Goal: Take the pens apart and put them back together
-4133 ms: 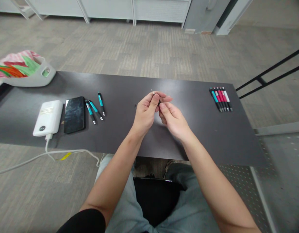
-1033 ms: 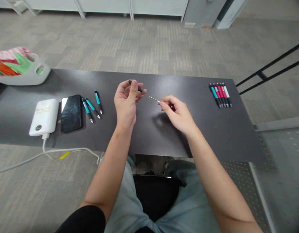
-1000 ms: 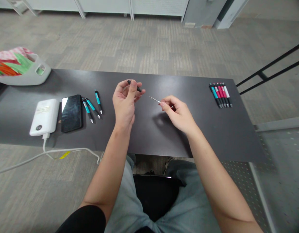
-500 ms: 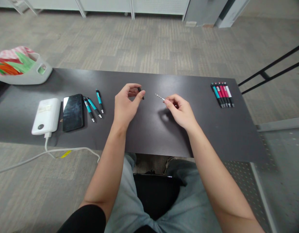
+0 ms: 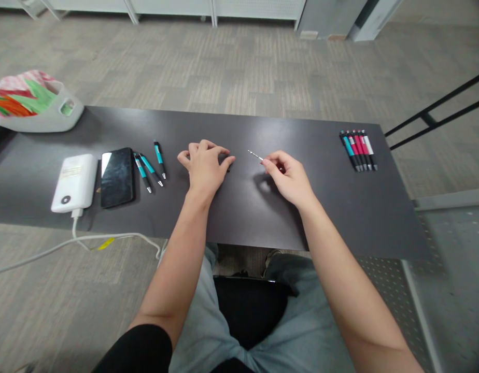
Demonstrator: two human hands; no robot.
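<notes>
Head view: right hand [image 5: 288, 176] pinches slim pale rod [image 5: 255, 155], long axis slanting away leftward, free tip towards left hand [image 5: 206, 166]. Hands apart; left hand nearer dark piece [image 5: 229, 168] at its thumb, grip cannot be told.

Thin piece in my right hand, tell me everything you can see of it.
The thin piece is a slim, straight rod, silvery and metallic-looking, with darker marks toward its tip. The right hand pinches and hides its other end. It points slantwise up and left in the picture, apparently raised above the dark table; its tip touches nothing visible. Finer detail is too small.
</notes>
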